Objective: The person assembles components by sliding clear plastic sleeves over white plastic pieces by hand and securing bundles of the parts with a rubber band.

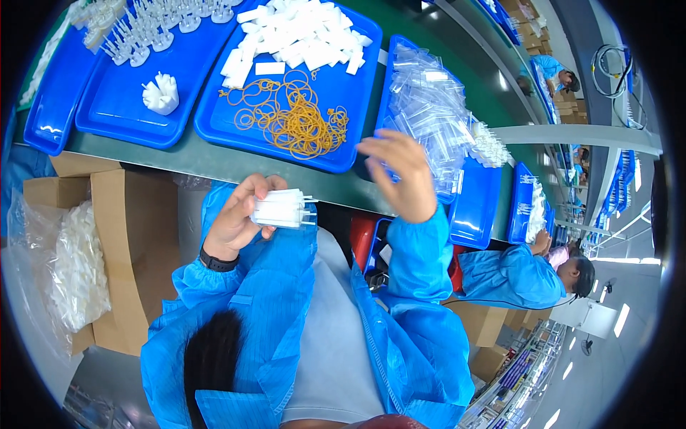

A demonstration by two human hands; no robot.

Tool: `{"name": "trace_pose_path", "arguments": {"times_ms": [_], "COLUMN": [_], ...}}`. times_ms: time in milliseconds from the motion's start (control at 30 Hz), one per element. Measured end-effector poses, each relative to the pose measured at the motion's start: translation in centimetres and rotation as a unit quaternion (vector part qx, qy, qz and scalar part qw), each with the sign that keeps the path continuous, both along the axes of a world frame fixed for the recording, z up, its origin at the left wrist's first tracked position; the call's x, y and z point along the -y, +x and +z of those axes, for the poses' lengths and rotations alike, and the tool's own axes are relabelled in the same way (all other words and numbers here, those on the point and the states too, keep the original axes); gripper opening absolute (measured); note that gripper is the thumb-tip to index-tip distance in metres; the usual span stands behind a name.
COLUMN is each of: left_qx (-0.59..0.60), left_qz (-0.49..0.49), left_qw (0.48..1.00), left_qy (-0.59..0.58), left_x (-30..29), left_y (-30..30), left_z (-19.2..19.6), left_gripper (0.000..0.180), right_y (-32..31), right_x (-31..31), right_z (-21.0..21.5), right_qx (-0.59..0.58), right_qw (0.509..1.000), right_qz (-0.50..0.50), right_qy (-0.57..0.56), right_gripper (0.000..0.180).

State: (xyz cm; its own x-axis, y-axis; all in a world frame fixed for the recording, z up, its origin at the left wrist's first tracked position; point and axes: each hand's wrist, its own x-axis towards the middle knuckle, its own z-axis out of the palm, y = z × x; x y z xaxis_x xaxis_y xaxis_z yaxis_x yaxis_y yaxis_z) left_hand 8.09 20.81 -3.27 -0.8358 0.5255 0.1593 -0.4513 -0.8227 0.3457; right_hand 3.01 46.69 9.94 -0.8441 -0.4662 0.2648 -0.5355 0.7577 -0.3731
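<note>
My left hand (243, 214) is wrapped round a bundle of white plastic pieces (279, 208) with thin pins sticking out toward the right. The bundle is held in front of my chest, just off the table edge. My right hand (400, 171) is raised to the right of it, slightly blurred. Its fingers are stretched and apart, and nothing shows in them. Closest to that hand is a blue tray (214, 118) with a heap of orange rubber bands (304, 118) and a pile of small white rectangular pieces (300, 36).
Right of that tray lie transparent plastic sleeves (429, 100) in another blue tray (475, 207). At the left, a blue tray (128, 125) holds white pronged parts (161, 94). An open cardboard box (132, 250) stands below the table. A co-worker in blue (511, 275) sits at the right.
</note>
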Motion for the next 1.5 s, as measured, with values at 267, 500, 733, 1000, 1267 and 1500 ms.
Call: {"name": "trace_pose_path", "arguments": {"times_ms": [267,500,733,1000,1267,1500], "left_qx": [0.007,0.009,0.02,0.025,-0.015,-0.006], "left_qz": [-0.005,-0.019,-0.01,0.016,0.063,0.056], "left_qw": [1.0,0.999,0.997,0.989,0.978,0.977], "left_qy": [-0.025,-0.05,-0.067,-0.147,-0.196,-0.206], "left_x": [-0.8,-0.3,-0.1,-0.3,-0.4,-0.7], "left_y": [0.1,0.2,0.0,-0.1,0.1,0.1], "left_z": [0.1,0.4,0.6,1.8,2.6,3.4], "left_gripper": [0.021,0.024,0.028,0.032,0.037,0.039], "right_y": [-3.6,-5.2,-4.7,0.0,1.7,1.2], "right_x": [-4.6,-3.8,-4.0,0.4,3.4,4.5], "right_z": [-3.2,-4.6,-2.2,1.0,2.7,2.1], "right_qx": [-0.091,-0.105,-0.058,0.249,0.293,0.204], "right_qw": [0.964,0.951,0.986,0.835,0.874,0.954], "right_qz": [-0.147,-0.156,-0.158,-0.054,-0.011,0.04], "right_qy": [0.201,0.244,0.018,-0.488,-0.387,-0.217], "right_gripper": [0.03,0.019,0.02,0.032,0.035,0.039]}}
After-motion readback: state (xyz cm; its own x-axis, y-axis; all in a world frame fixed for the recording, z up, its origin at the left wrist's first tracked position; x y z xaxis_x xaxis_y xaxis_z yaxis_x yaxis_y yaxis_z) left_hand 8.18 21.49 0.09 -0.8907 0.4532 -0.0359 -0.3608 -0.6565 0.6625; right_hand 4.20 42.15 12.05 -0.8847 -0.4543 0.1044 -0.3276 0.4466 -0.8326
